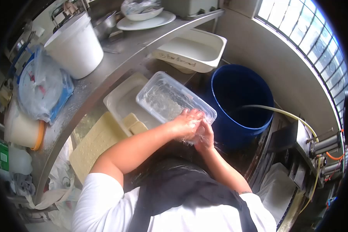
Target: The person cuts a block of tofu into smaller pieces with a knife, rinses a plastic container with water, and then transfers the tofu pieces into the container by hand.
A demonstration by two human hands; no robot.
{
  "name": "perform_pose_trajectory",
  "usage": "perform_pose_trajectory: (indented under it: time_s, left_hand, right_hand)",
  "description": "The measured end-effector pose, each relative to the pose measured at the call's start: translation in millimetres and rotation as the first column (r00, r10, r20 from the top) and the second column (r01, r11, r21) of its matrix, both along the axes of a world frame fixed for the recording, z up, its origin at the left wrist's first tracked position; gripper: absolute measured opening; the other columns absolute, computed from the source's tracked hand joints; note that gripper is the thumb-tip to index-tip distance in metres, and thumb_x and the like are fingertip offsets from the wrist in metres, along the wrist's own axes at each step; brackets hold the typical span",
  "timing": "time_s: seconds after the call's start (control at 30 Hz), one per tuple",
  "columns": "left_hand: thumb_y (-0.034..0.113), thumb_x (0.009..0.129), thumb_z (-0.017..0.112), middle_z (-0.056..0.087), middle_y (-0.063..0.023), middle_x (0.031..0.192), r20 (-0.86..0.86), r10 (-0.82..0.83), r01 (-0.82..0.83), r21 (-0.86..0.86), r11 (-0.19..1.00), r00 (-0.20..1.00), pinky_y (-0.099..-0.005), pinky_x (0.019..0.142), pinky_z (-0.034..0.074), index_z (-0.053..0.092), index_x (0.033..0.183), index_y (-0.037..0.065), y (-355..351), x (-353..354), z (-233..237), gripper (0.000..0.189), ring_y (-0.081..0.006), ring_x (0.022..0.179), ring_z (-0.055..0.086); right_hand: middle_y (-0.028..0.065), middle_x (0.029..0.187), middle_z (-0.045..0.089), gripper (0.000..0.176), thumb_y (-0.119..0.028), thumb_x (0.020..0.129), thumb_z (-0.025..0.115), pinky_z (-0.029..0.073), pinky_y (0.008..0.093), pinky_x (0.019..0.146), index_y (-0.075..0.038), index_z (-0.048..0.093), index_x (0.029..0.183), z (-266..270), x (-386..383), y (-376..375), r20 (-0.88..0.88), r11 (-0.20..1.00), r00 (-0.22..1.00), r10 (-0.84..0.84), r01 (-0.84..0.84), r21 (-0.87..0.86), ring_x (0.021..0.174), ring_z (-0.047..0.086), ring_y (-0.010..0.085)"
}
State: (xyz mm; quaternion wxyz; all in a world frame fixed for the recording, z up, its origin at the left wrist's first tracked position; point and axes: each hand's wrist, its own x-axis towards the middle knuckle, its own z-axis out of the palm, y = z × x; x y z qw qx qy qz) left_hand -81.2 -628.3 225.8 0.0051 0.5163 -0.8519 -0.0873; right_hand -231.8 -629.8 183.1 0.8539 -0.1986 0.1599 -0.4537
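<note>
A clear plastic tub (pixel 158 89) lies tilted in front of me, with what looks like water in it. My left hand (pixel 188 124) and my right hand (pixel 205 136) meet at its near right end, both wet and shiny. The left hand's fingers are bent over the inside of that end, and the right hand is closed up against them. Whatever lies between the palms is hidden. Drops or splashes show just below the hands. Under the tub's left side is a pale rectangular basin (pixel 118 91), with a cream-coloured board (pixel 94 143) leaning nearby.
To the right stands a deep blue barrel (pixel 241 71) with a pale hose (pixel 286 111) running into it. A white tray (pixel 197 46) sits behind the tub. The steel counter (pixel 116 63) on the left carries a white bucket (pixel 75 50) and a bagged blue-rimmed container (pixel 42 87).
</note>
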Motion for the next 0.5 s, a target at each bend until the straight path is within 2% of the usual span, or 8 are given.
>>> perform_pose_trajectory:
  time_s: [0.1, 0.17, 0.23, 0.3, 0.33, 0.37, 0.43, 0.5]
  left_hand:
    - [0.035, 0.092, 0.071, 0.037, -0.0257, 0.165, -0.019, 0.061, -0.056, 0.216, 0.975, 0.998, -0.0609, 0.123, 0.03, 0.053, 0.154, 0.012, 7, -18, 49, 0.069, -0.0453, 0.152, 0.036]
    - [0.045, 0.092, 0.074, 0.035, -0.028, 0.165, 0.016, 0.292, -0.286, 0.251, 0.925, 0.956, -0.0618, 0.123, 0.027, 0.048, 0.156, 0.008, 3, -13, 61, 0.078, -0.048, 0.151, 0.033]
    - [0.054, 0.093, 0.072, 0.032, -0.0307, 0.165, 0.036, 0.5, -0.5, -0.005, 0.866, 0.865, -0.0632, 0.123, 0.026, 0.041, 0.159, 0.003, -13, 0, 27, 0.088, -0.0509, 0.151, 0.03]
    - [0.055, 0.093, 0.072, 0.031, -0.0313, 0.165, 0.024, 0.53, -0.53, 0.014, 0.848, 0.848, -0.0639, 0.123, 0.025, 0.038, 0.16, 0.001, -24, -30, 5, 0.092, -0.0518, 0.152, 0.027]
    - [0.056, 0.093, 0.071, 0.031, -0.0318, 0.166, 0.006, 0.568, -0.568, 0.024, 0.823, 0.823, -0.0646, 0.123, 0.024, 0.035, 0.161, 0.0, -29, -48, -3, 0.095, -0.0526, 0.153, 0.024]
    - [0.056, 0.092, 0.071, 0.03, -0.0334, 0.165, 0.097, 0.375, -0.379, 0.032, 0.925, 0.922, -0.0665, 0.123, 0.024, 0.04, 0.157, -0.003, -17, -77, 6, 0.093, -0.0518, 0.153, 0.025]
    - [0.05, 0.096, 0.067, 0.043, -0.0261, 0.158, -0.056, 0.05, -0.053, -0.047, 0.998, 0.997, -0.0582, 0.122, 0.033, 0.058, 0.147, 0.008, 8, -119, -25, 0.067, -0.0487, 0.145, 0.039]
    - [0.048, 0.1, 0.061, 0.055, -0.0232, 0.145, -0.196, -0.085, 0.124, 0.196, 0.973, 0.977, -0.0543, 0.116, 0.04, 0.066, 0.139, 0.014, 36, -140, 8, 0.052, -0.0463, 0.136, 0.049]
  right_hand:
    - [0.0156, 0.131, 0.067, 0.048, -0.032, 0.103, 0.061, 0.057, 0.05, 0.1, -0.01, 0.052, 0.145, -6, -44, 13, -0.175, 0.977, 0.966, -0.189, 0.204, 0.07, 0.117, 0.068, 0.0321]
    - [0.0169, 0.111, 0.067, 0.051, -0.032, 0.103, 0.061, 0.063, 0.0519, 0.079, -0.019, 0.043, 0.148, 9, -79, 24, -0.243, 0.973, 0.952, -0.188, 0.215, 0.089, 0.088, 0.072, 0.0342]
    - [0.0168, 0.11, 0.067, 0.052, -0.032, 0.102, 0.063, 0.063, 0.0528, 0.078, -0.018, 0.042, 0.148, 14, -110, 32, -0.245, 0.988, 0.961, -0.127, 0.145, 0.055, 0.088, 0.072, 0.0353]
    - [0.0163, 0.11, 0.067, 0.051, -0.03, 0.102, 0.063, 0.063, 0.0528, 0.077, -0.017, 0.043, 0.148, -1, -117, 34, -0.249, 0.99, 0.958, -0.143, 0.143, -0.016, 0.086, 0.072, 0.0358]
    - [0.0166, 0.118, 0.067, 0.047, -0.029, 0.104, 0.062, 0.062, 0.0488, 0.085, -0.014, 0.047, 0.146, -2, -119, 40, -0.236, 0.981, 0.953, -0.19, 0.194, -0.006, 0.095, 0.072, 0.0344]
    - [0.0166, 0.118, 0.067, 0.047, -0.029, 0.104, 0.062, 0.062, 0.0488, 0.085, -0.014, 0.047, 0.146, -11, -124, 36, -0.234, 0.981, 0.953, -0.191, 0.196, -0.002, 0.095, 0.072, 0.0344]
    - [0.0103, 0.134, 0.062, 0.046, -0.022, 0.103, 0.063, 0.058, 0.0394, 0.092, -0.011, 0.049, 0.145, -36, -133, 27, -0.187, 0.927, 0.911, -0.367, 0.374, 0.003, 0.115, 0.066, 0.0249]
    - [0.0083, 0.132, 0.062, 0.048, -0.024, 0.103, 0.064, 0.055, 0.0389, 0.098, -0.01, 0.05, 0.147, -52, -170, 20, -0.271, 0.958, 0.919, -0.286, 0.277, -0.069, 0.12, 0.063, 0.0223]
